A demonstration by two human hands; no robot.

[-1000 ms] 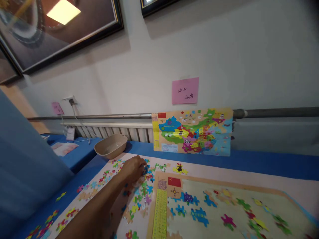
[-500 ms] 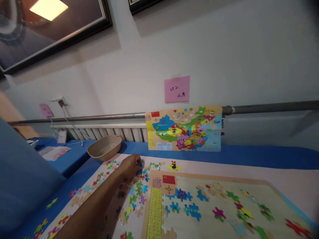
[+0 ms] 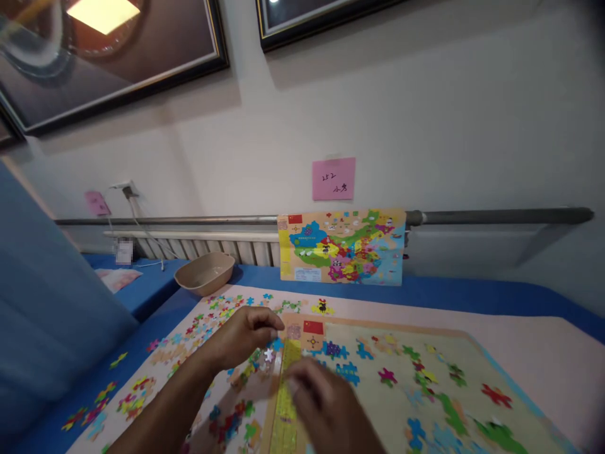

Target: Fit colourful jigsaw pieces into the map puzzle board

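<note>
My left hand (image 3: pixel 248 337) is over the upper left corner of the puzzle board (image 3: pixel 397 329), its thumb and fingers curled together in a pinch. Some blue shows by its fingertips, but whether it is held or lies below I cannot tell. My right hand (image 3: pixel 326 403), smeared by motion, is above the board's yellow strip (image 3: pixel 283 435) with its fingers bent; what it holds, if anything, is unclear. Loose puzzle pieces (image 3: pixel 234 419) lie in heaps left of the board. Joined blue pieces (image 3: pixel 347 372) and a magenta piece (image 3: pixel 387 377) rest on the board.
A printed map sheet (image 3: pixel 343 247) stands against the radiator behind the table. To its left sits a beige basin (image 3: pixel 205 272). Several pieces (image 3: pixel 101 392) lie on the blue cloth at the left, near a blue curtain-like fabric (image 3: pixel 57 315). A pipe (image 3: pixel 496 216) runs along the wall.
My left hand has come back from the far heap of pieces toward the board's corner. My right hand has entered from below. The view has shifted slightly.
</note>
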